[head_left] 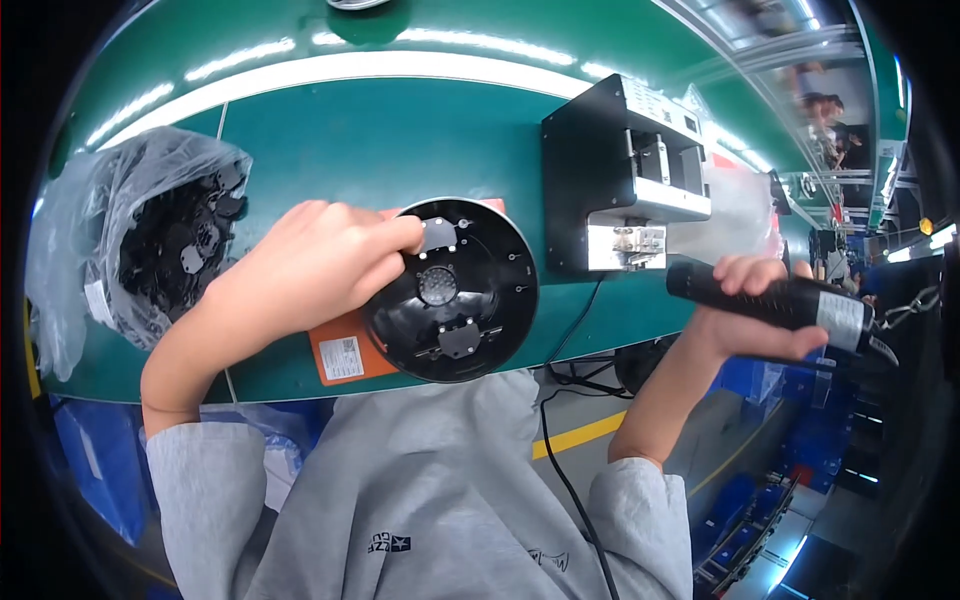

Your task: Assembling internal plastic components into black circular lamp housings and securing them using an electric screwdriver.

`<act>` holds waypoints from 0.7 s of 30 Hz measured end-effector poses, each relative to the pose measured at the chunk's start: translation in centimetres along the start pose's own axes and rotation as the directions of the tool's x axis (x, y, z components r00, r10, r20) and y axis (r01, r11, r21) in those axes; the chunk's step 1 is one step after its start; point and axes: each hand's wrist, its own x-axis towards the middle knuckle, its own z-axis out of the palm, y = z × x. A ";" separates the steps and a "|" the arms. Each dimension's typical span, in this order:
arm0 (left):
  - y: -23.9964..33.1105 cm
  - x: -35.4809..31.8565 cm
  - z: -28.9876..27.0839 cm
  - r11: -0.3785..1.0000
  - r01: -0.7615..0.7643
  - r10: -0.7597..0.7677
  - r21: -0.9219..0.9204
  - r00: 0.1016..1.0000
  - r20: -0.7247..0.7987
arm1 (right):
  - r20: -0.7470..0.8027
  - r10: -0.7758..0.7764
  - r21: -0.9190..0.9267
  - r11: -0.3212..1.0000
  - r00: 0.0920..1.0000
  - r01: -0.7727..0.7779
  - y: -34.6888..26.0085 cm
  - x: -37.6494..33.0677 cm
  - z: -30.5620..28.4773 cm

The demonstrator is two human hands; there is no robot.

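My left hand [305,272] rests on the rim of a round black plastic housing [452,290], its fingers pressing a small dark plate [439,236] into the upper part of the dish. A second small plate [459,339] sits lower inside it. The housing lies on an orange pad [338,357] at the near edge of the green bench [400,130]. My right hand [752,315] is off the bench to the right and grips a black electric screwdriver [790,300] held roughly level.
A clear plastic bag [140,235] of several small black parts lies at the left of the bench. A black box-shaped machine [620,185] with a metal front stands right of the housing. A black cable [565,450] hangs down from the bench over my grey sweatshirt.
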 end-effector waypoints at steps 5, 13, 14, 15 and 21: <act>0.0 0.2 0.0 1.000 0.004 -0.004 0.018 1.000 0.002 | 0.039 0.082 -0.042 0.996 0.996 -0.081 2.5 -0.6 0.9; -0.2 0.3 0.2 1.000 -0.007 0.007 0.007 1.000 -0.017 | 0.169 -0.054 0.185 0.982 0.984 0.022 -0.7 -2.1 0.9; -0.2 0.4 0.2 1.000 -0.007 0.008 0.011 1.000 -0.024 | 0.139 -0.100 0.157 0.985 0.985 0.078 -0.9 -1.7 1.8; -0.2 0.3 0.2 1.000 -0.009 0.009 0.015 0.999 -0.032 | 0.136 -0.100 0.153 0.985 0.986 0.079 -0.6 -1.5 1.8; -0.5 0.1 0.3 0.999 -0.031 0.031 0.013 0.999 -0.034 | -0.077 0.039 -0.188 0.981 0.996 -0.053 2.1 -1.2 1.6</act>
